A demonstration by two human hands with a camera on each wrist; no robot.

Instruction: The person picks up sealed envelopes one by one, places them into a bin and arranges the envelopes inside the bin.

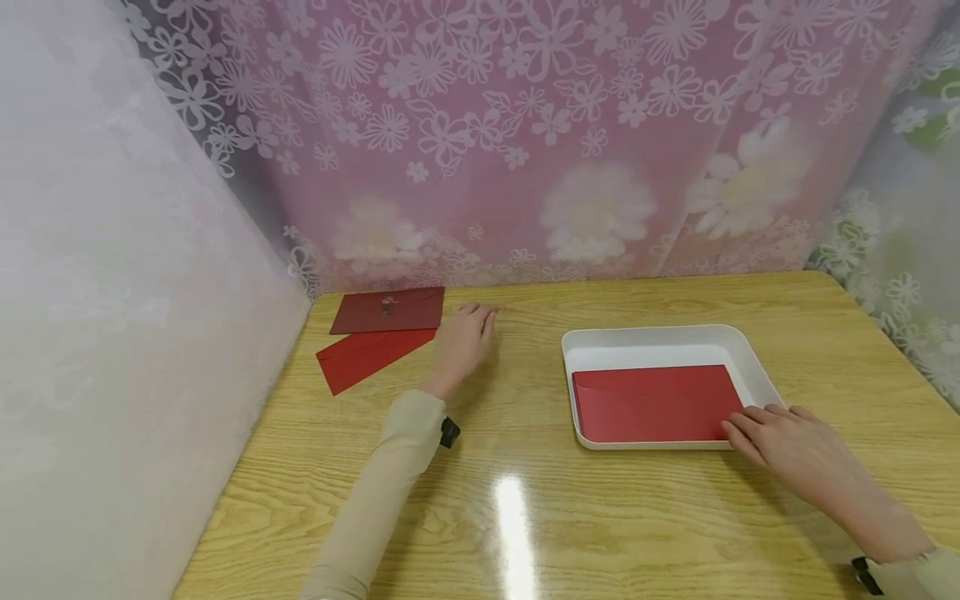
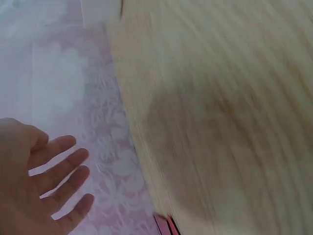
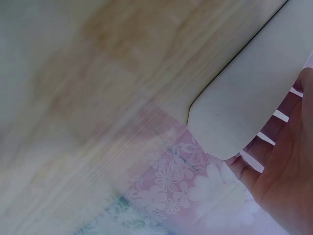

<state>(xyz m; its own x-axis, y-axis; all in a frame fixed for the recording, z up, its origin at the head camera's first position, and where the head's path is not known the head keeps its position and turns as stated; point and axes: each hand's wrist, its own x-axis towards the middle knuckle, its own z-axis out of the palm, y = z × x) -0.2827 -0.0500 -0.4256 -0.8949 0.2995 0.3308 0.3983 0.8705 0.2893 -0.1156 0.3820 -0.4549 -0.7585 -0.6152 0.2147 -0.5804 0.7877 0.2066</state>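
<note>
Inside a white tray (image 1: 675,337) lies a red envelope (image 1: 652,404), filling its near part. My right hand (image 1: 787,446) is at the tray's near right corner, its fingers reaching over the rim onto the envelope's corner. From below, the right wrist view has these spread fingers along the edge of the tray wall (image 3: 234,107); their tips are hidden behind it. My left hand (image 1: 461,342) hovers over the table, its fingers loose and apart in the left wrist view. Left of it lie a dark red envelope (image 1: 405,310) with a small emblem and a brighter red envelope (image 1: 367,358), set at an angle.
The wooden table (image 1: 585,517) ends at the back against a pink flowered curtain (image 1: 480,167). A pale sheet (image 1: 135,333) hangs along the left side, and another flowered curtain (image 1: 911,250) borders the right. Each wrist carries a small black device (image 1: 449,432).
</note>
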